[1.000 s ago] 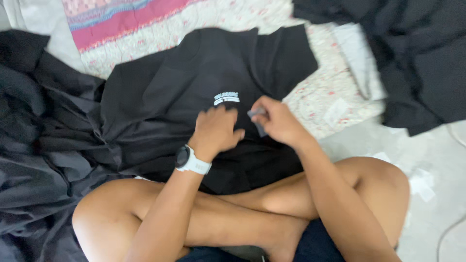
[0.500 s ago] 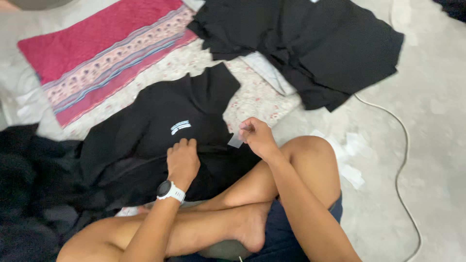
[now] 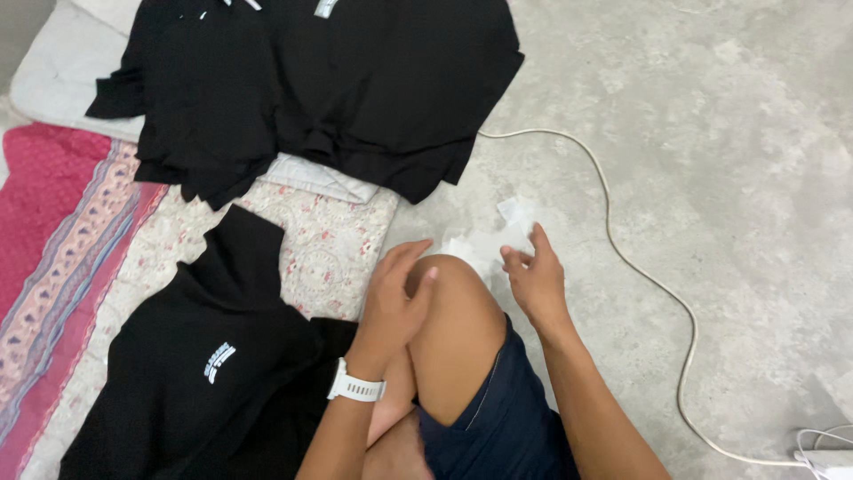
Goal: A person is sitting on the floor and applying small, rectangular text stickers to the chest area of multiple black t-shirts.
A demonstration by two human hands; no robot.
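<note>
A pile of black shirts (image 3: 355, 89) lies at twelve o'clock, partly over a floral quilt (image 3: 324, 244). A red patterned cloth (image 3: 53, 240) spreads at nine o'clock. A white cable (image 3: 640, 276) snakes across the grey concrete floor (image 3: 711, 133) toward four o'clock.

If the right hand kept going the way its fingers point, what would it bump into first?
Most likely the white paper scraps on the concrete floor: the right hand points up and away, fingertips already at their edge. Depth is hard to judge.
</note>
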